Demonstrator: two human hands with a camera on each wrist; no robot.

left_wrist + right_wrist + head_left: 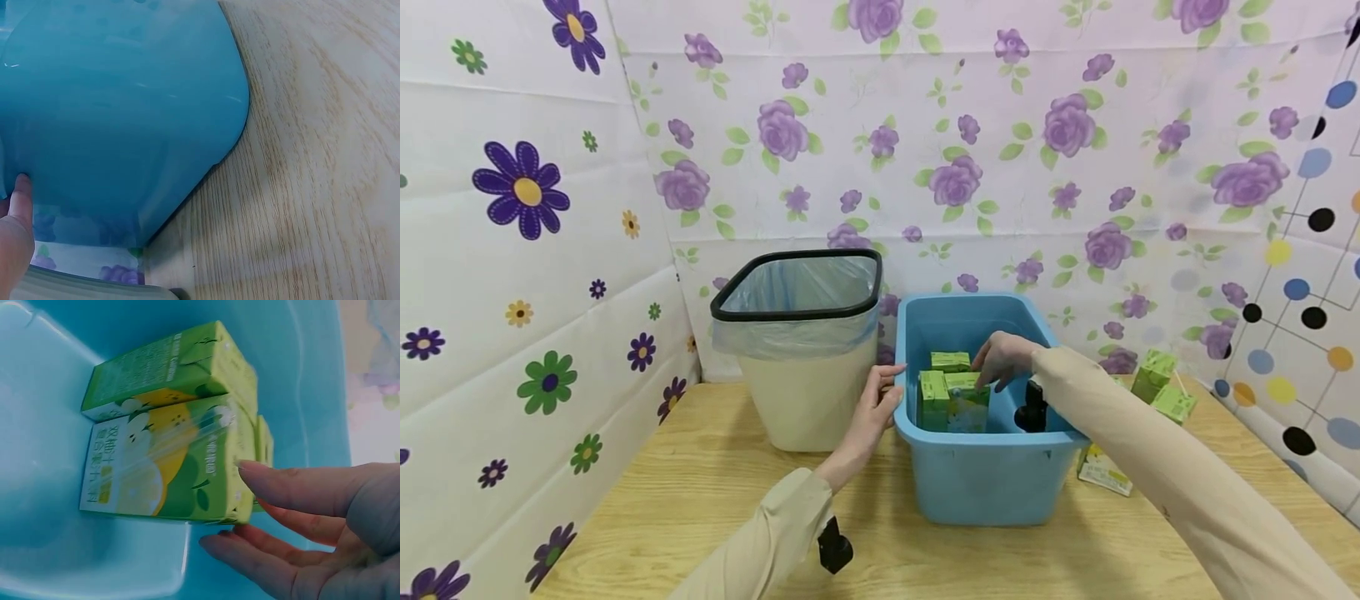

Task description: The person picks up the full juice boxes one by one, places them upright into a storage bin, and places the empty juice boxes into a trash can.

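Note:
My left hand [880, 398] is at the left rim of a blue plastic tub [994, 475], its fairly straight fingers touching the edge. In the left wrist view, one finger [22, 195] lies against the tub's outer wall. Inside the tub, my right hand [1006, 357] reaches down over green juice boxes. The right wrist view has its thumb at the top edge of the nearest juice box [159, 462], the other fingers spread loosely beside the corner. A second juice box [156, 372] stands against it, and a third [950, 362] sits behind, partly covered.
A cream trash bin [797, 400] with a black rim and clear liner stands left of the tub. More green juice boxes [1153, 375] are on the wooden table [700, 500] at the right, partly hidden by the right sleeve. Flowered cloth hangs behind.

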